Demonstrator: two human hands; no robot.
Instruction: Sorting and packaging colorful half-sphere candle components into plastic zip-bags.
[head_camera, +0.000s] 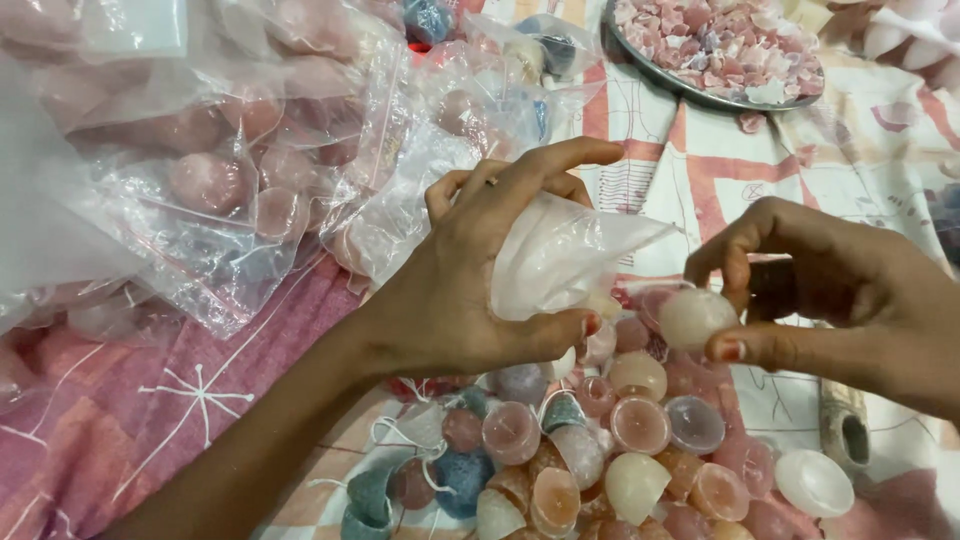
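Clear plastic bag (560, 255) pinched in left hand (470, 290), mouth pointing right; right hand (830, 300) pinches pale candle (693, 317).

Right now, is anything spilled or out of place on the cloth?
One pink chip lies on the cloth just outside the metal tray of pink chips, apparently spilled. Nothing else stands out.

Two hands (480, 270), one metal tray (640, 60)
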